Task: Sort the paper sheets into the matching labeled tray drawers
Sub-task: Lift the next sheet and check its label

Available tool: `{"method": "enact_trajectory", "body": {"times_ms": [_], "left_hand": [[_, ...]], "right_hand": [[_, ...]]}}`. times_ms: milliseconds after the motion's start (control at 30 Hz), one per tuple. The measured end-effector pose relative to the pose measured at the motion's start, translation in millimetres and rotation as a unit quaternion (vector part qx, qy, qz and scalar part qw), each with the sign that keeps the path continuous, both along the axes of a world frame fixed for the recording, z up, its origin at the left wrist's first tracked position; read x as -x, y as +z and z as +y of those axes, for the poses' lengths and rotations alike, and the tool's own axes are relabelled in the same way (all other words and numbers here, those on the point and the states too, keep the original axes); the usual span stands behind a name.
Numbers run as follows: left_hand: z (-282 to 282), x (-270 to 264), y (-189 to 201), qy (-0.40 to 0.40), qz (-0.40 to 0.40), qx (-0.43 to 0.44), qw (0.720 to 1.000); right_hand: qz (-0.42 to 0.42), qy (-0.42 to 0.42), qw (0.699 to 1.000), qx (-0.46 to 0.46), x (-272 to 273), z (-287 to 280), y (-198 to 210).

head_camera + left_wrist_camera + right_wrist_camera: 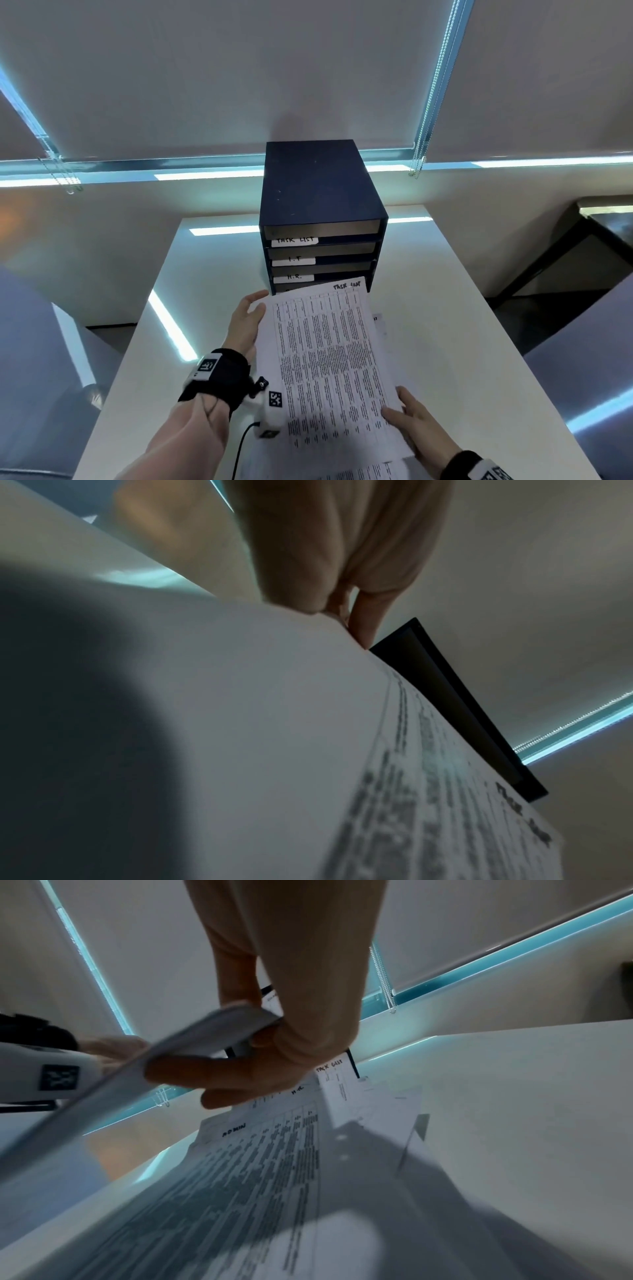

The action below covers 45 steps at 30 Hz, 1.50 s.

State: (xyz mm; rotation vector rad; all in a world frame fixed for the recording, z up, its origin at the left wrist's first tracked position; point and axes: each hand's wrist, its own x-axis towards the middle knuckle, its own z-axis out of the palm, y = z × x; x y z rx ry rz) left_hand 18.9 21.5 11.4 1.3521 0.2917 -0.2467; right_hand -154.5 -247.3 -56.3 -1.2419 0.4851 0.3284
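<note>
Bench (462, 342) first: it is white and wide, so it carries everything I need close by. At its far end stands the dark blue tray box (318, 192), with its open fronts turned to me so I can read the labels. The top drawer (329, 229) has a tag that says TASK LIST; the tags under it say I.T and H.R. A lower one is hidden behind the paper.

Between me and the box I hold a sheet (329, 359) up off the bench. It is full of small print, and TASK LIST is written by hand in its top corner. I think I keep it tilted up so I can read that word and match it to a tag. It looks like it belongs in the top drawer, and it is not in there yet.

More sheets (274, 1191) lie flat on the bench under it, waiting for their turn.

My left hand (245, 325) props the sheet's left edge, fingers (363, 620) straight and close together along the paper. My right hand (421, 425) pinches the near corner, thumb on top and fingers curled below, so the sheet does not flop.
</note>
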Motion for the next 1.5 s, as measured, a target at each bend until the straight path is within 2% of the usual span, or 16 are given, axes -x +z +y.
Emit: {"method": "enact_trajectory", "body": {"times_ms": [133, 233, 433, 567, 733, 800, 900, 967, 1033, 1133, 1200, 1267, 1367, 1433, 1500], "left_hand": [[-16, -29, 15, 0.004, -0.018, -0.037, 0.999], [-29, -65, 33, -0.013, -0.023, -0.067, 0.997], [-47, -108, 53, -0.030, 0.029, -0.008, 0.999], [-41, -88, 58, -0.068, 0.050, 0.063, 0.994], [-33, -48, 51, -0.179, 0.043, 0.031, 0.983], [-39, -47, 45, -0.154, 0.029, 0.001, 0.988], [-50, -58, 34, -0.066, 0.003, 0.025, 0.997], [-57, -69, 31, -0.020, -0.006, 0.043, 0.999], [-67, -81, 35, 0.021, -0.010, 0.075, 0.997], [-76, -103, 47, 0.040, -0.012, 0.175, 0.984], [-78, -119, 55, 0.039, -0.025, 0.203, 0.978], [-76, -132, 59, 0.044, -0.019, 0.212, 0.976], [-68, -129, 61, 0.036, -0.040, 0.176, 0.983], [-60, -107, 59, 0.015, -0.058, 0.070, 0.996], [-50, -76, 44, -0.024, -0.075, -0.065, 0.995]], "right_hand": [[-0.028, -0.006, 0.999, 0.036, -20, -2, 30], [-0.033, -0.035, 0.998, 0.030, -43, -13, 49], [-0.042, -0.038, 0.998, 0.010, -96, -31, 82], [-0.066, -0.026, 0.997, 0.035, -140, -29, 110], [-0.110, -0.034, 0.989, 0.092, -204, -18, 131], [-0.116, -0.036, 0.988, 0.094, -222, -13, 131], [-0.084, -0.025, 0.989, 0.123, -231, -12, 126], [-0.059, -0.054, 0.995, 0.067, -236, -15, 118], [-0.040, -0.108, 0.993, -0.038, -244, -15, 113], [-0.059, -0.166, 0.966, -0.192, -267, -5, 116], [-0.088, -0.149, 0.962, -0.210, -282, 6, 124], [-0.101, -0.101, 0.973, -0.180, -290, 16, 131], [-0.089, -0.046, 0.980, -0.175, -283, 18, 131], [-0.081, -0.008, 0.987, -0.138, -261, 11, 125], [-0.054, 0.029, 0.995, -0.083, -229, 1, 107]]}}
